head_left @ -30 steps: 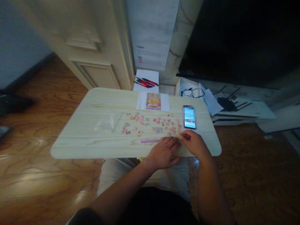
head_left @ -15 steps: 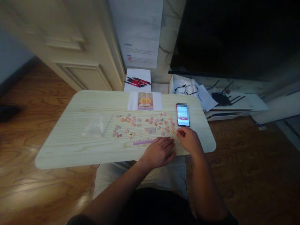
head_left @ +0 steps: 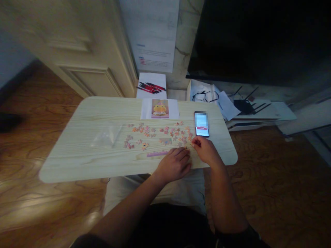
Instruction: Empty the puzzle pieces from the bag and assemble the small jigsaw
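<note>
My left hand (head_left: 173, 164) rests palm down at the near edge of the table, fingers laid forward over the right end of a joined purple puzzle strip (head_left: 157, 154). A small yellow and dark puzzle piece (head_left: 186, 147) shows at its fingertips. Just to the right, my right hand (head_left: 205, 150) has thumb and forefinger pinched together beside the loose orange puzzle pieces (head_left: 188, 131); whatever lies between the fingertips is too small to make out. Other pink and orange pieces (head_left: 147, 130) are scattered further left. A small joined grey section (head_left: 165, 141) lies above the strip.
A lit phone (head_left: 201, 124) lies beyond my right hand. At the table's back edge is a paper with a printed yellow character picture (head_left: 160, 109). A clear plastic bag (head_left: 107, 136) sits to the left. Red and black pens (head_left: 151, 87) lie on a stand behind the table (head_left: 77, 151).
My right hand has shifted slightly left and away from me, to the edge of the orange pieces. My left hand stays at the purple strip. The view has tilted a little.
</note>
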`<state>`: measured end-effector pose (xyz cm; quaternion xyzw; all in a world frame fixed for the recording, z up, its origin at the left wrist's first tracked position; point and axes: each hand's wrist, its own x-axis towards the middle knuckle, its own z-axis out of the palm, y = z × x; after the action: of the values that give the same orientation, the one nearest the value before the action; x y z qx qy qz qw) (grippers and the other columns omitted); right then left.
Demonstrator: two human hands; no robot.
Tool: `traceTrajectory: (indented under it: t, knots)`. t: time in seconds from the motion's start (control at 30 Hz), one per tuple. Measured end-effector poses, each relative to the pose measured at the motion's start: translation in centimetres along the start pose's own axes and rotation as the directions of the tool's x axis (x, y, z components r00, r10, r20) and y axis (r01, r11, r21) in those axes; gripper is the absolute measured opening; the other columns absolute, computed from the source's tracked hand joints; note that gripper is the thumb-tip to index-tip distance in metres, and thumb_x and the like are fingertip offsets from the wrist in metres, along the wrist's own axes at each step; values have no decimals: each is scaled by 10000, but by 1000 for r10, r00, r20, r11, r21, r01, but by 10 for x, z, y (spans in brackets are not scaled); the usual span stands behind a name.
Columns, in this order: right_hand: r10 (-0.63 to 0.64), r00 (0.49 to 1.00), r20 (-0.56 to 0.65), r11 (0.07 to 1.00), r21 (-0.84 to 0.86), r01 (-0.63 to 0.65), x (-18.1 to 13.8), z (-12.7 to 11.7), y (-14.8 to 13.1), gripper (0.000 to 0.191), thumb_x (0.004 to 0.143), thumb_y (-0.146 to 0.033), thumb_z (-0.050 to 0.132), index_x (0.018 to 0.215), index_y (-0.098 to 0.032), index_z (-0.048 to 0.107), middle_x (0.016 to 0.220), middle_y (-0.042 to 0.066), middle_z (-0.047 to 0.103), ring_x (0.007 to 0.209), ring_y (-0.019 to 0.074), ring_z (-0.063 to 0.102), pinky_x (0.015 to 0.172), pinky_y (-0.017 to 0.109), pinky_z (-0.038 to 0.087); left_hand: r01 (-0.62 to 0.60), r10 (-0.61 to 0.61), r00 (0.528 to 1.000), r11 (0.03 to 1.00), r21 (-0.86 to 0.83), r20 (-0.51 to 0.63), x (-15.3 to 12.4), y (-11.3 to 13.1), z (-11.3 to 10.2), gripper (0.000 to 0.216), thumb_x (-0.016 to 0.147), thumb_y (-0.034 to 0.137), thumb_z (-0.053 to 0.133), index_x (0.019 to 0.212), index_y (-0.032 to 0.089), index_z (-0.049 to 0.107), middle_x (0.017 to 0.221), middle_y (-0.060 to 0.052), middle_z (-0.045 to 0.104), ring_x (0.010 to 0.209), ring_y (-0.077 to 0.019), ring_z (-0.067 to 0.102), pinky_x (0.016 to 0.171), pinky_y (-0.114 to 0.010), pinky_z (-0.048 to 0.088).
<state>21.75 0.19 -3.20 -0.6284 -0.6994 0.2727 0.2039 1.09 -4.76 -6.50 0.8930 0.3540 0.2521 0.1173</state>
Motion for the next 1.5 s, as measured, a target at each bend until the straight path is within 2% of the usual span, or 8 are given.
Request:
traceTrajectory:
  t: [0.2, 0.53, 0.77, 1.07, 1.23, 1.5]
  knots:
    - [-93, 993, 72, 996, 18, 92, 4, -4, -8, 225, 913, -89, 597, 990, -232, 752, 1030, 30, 772, 992, 199, 694, 922, 325, 506, -11, 12, 1000, 1000, -5, 5, 0, 0, 0, 309, 989, 353, 552, 1207, 178, 685, 1317, -117, 683, 1283, -280, 605, 1054, -479, 511]
    - [-142, 979, 146, 979, -124, 160, 8, -3, -12, 239, 911, -60, 593, 954, -204, 778, 1019, 62, 748, 967, 204, 674, 909, 312, 489, -11, 9, 998, 1000, 30, 58, 0, -1, 0, 337, 996, 353, 525, 1225, 138, 649, 1318, -142, 649, 1332, -298, 572, 1092, -464, 507]
    - [-135, 984, 118, 972, -176, 155, 6, -2, -11, 195, 908, -89, 616, 933, -204, 771, 976, 58, 737, 933, 200, 658, 878, 306, 477, 12, -13, 1000, 1000, 13, 29, 0, 0, 2, 346, 995, 330, 521, 1274, 157, 631, 1316, -135, 650, 1317, -300, 583, 1075, -477, 516]
    - [-156, 983, 99, 977, -134, 168, 5, 0, -6, 173, 899, -71, 633, 918, -196, 750, 956, 48, 710, 913, 184, 637, 847, 298, 463, 6, -6, 1000, 1000, 7, 27, 0, -1, 2, 351, 988, 327, 534, 1271, 144, 632, 1305, -141, 651, 1306, -303, 586, 1088, -474, 519]
    - [-171, 982, 73, 980, -93, 178, 4, 0, -4, 166, 901, -72, 650, 914, -200, 756, 936, 44, 707, 888, 181, 637, 827, 295, 466, 12, -12, 1000, 1000, 5, -8, 1, 0, 2, 407, 967, 322, 559, 1324, 130, 607, 1395, -165, 608, 1291, -313, 594, 1073, -481, 533]
    - [-170, 982, 83, 981, -82, 177, 6, 2, -6, 139, 901, -108, 677, 901, -208, 773, 911, 45, 720, 866, 186, 643, 805, 298, 465, 47, -48, 998, 998, -34, -28, 2, -3, 5, 433, 964, 317, 564, 1360, 148, 607, 1345, -148, 661, 1301, -306, 597, 1100, -514, 511]
